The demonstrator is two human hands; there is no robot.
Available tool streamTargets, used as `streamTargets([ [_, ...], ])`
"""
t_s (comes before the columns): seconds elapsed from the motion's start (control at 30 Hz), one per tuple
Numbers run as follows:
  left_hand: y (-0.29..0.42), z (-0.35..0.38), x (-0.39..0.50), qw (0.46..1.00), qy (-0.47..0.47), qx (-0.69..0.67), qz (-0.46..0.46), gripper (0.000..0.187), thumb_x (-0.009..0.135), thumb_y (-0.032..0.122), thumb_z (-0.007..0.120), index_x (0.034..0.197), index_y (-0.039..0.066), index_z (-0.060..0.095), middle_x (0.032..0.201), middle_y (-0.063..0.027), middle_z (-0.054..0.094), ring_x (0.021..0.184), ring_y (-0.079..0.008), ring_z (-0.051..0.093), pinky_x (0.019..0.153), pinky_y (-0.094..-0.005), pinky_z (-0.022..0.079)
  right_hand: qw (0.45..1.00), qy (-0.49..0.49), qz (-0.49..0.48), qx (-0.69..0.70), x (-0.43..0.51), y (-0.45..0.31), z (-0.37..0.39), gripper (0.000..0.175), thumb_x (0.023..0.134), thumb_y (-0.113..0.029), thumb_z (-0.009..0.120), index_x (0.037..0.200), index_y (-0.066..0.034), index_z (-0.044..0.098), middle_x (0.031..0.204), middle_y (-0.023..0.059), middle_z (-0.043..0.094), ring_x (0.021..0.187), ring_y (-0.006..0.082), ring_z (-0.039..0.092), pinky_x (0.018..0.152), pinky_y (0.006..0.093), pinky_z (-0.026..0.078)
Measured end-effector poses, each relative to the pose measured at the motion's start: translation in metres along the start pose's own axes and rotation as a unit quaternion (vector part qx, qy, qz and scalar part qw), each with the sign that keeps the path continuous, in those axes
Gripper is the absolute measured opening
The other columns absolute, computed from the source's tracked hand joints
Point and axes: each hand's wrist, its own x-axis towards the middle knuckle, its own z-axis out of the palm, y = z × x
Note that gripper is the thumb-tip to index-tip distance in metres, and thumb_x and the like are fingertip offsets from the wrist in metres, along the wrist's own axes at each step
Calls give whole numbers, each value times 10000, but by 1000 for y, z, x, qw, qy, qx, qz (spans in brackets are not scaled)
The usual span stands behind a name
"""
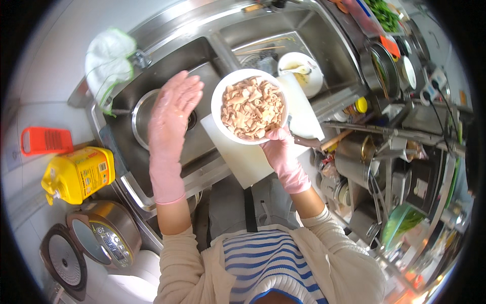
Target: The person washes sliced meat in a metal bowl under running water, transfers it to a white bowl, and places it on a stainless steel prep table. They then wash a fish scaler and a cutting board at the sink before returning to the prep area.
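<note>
My right hand (283,155), in a pink glove, grips the near right rim of a white bowl (215,110). Small tan pieces of sliced food (252,106), some curled, fill the bowl. My left hand (172,102), gloved in pink too, is raised over the left sink basin with its fingers extended and nothing in it. Beneath the bowl a white cutting board (243,163) lies across the sink. Part of a knife with a dark handle (306,141) shows on the board's right side; the bowl and my right hand hide some of it. A round metal pan (140,125) is partly behind my left hand.
The right basin (330,45) holds a white bowl with a spoon (303,70) and chopsticks (262,49). A yellow jug (81,174) and an open rice cooker (114,231) stand at left. Pots (351,155) crowd a metal rack at right. A cloth (108,64) hangs by the left basin.
</note>
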Motion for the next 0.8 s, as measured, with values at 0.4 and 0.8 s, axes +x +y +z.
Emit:
streamTargets([
  [0.4,-58,-72,-39,640,146,753,-53,405,906,329,544,1176,33,602,1224,-147,594,1198,-296,506,1031,-397,356,991,64,-116,32,-133,-73,-141,741,652,-56,569,1365,-20,372,1325,112,504,1188,255,508,973,385,448],
  [0.8,-170,165,-53,739,-152,656,-10,286,960,196,505,1138,-4,607,1084,-121,644,1012,-210,590,930,-304,426,944,237,-217,79,-301,-97,-310,854,602,-44,575,1417,-116,334,1350,76,479,1224,224,480,998,348,421],
])
